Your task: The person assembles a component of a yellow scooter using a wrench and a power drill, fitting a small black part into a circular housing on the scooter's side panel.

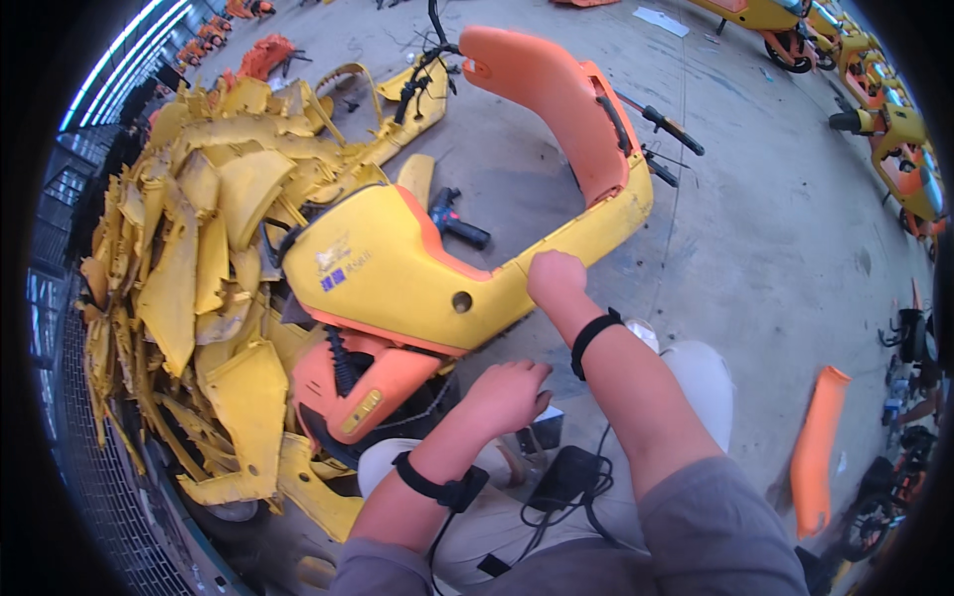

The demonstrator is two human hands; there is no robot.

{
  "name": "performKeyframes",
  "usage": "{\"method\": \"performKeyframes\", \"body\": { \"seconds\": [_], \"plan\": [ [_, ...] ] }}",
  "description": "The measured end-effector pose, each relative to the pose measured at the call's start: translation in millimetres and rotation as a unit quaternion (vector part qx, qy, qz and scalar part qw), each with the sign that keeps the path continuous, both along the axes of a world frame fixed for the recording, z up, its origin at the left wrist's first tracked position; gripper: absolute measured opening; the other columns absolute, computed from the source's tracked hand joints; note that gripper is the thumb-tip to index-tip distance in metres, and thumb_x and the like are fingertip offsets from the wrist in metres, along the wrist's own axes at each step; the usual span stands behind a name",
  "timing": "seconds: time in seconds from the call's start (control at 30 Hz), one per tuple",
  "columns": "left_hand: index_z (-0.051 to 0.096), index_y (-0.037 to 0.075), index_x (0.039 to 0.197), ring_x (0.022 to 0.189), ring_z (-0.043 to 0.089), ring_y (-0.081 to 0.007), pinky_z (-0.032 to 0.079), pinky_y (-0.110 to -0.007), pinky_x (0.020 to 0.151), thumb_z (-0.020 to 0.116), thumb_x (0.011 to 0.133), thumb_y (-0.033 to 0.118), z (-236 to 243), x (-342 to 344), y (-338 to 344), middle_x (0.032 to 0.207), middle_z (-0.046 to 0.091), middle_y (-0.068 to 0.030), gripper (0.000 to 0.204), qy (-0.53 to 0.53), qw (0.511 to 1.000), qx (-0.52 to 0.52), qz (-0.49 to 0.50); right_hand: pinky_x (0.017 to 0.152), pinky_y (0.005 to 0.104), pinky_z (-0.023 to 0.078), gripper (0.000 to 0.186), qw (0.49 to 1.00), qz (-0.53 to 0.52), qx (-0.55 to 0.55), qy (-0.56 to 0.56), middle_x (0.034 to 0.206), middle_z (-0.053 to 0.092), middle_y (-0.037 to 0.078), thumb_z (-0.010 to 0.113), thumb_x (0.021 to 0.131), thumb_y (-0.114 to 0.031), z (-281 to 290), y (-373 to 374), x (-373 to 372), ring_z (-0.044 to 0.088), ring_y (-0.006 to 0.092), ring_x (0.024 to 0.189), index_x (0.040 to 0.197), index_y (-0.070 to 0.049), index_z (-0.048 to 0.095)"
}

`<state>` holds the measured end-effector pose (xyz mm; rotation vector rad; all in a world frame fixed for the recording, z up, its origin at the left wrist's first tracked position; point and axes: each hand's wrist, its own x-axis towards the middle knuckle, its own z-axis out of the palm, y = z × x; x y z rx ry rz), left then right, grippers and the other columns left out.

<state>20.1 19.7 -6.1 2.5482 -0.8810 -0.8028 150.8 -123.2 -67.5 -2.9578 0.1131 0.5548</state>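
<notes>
A yellow and orange electric scooter body (388,268) lies on its side in front of me, its curved orange leg shield (542,94) pointing away. My right hand (556,278) is closed at the near edge of the long yellow side panel (596,223); its fingertips are hidden. Closer to me, my left hand (509,395) hovers beside the orange rear section (383,392), thumb and fingers apart, with nothing visible in it. Beyond the yellow body, a black cordless drill (459,223) rests on the floor.
A tall heap of broken yellow panels (199,238) crowds the left side. An orange curved panel (820,452) lies on the floor at right. Several yellow scooters (899,144) stand along the far right. A black box with cables (568,477) sits at my lap.
</notes>
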Motion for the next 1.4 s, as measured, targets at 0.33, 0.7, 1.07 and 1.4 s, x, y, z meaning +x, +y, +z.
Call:
{"method": "performKeyframes", "body": {
  "seconds": [0.33,0.7,1.07,1.4],
  "plan": [
    [0.057,0.002,0.125,0.108,0.061,-0.0362,0.049,-0.043,0.093,0.059,0.092,0.026,30,-23,12,0.115,0.063,-0.0206,0.042,-0.026,0.994,-0.051,0.091,0.071,0.0361,0.058,0.019,0.996,0.001,0.029,-0.09,0.092,0.074,0.006,0.058,0.087,-0.017,-28,1,-20,0.073,0.0238,0.085,0.092,-0.014,0.076],
    [0.055,0.005,0.13,0.107,0.062,-0.0363,0.05,-0.045,0.09,0.06,0.09,0.025,5,-129,-37,0.119,0.063,-0.0196,0.045,0.129,0.988,0.026,0.08,0.074,0.0406,0.057,0.019,0.985,0.019,0.063,-0.157,0.091,0.073,0.011,0.058,0.086,-0.019,-41,-32,-39,0.072,0.0291,0.085,0.092,-0.01,0.073],
    [0.059,0.004,0.122,0.103,0.062,-0.0398,0.05,-0.047,0.089,0.06,0.085,0.022,-54,-132,-17,0.112,0.066,-0.0222,0.041,0.052,0.991,-0.013,0.119,0.091,0.0421,0.053,0.032,0.956,0.129,0.132,0.226,0.116,0.069,0.013,0.068,0.074,-0.014,-129,16,-179,0.066,0.0322,0.107,0.106,-0.012,0.074],
    [0.059,0.002,0.124,0.102,0.065,-0.0365,0.051,-0.042,0.088,0.06,0.089,0.025,-67,-135,-3,0.108,0.069,-0.0194,0.042,0.115,0.981,0.006,0.159,0.092,0.0409,0.052,0.031,0.97,0.031,0.165,0.178,0.115,0.069,0.016,0.061,0.079,-0.02,-133,-20,-182,0.065,0.0319,0.11,0.105,-0.006,0.073]
  ]
}}
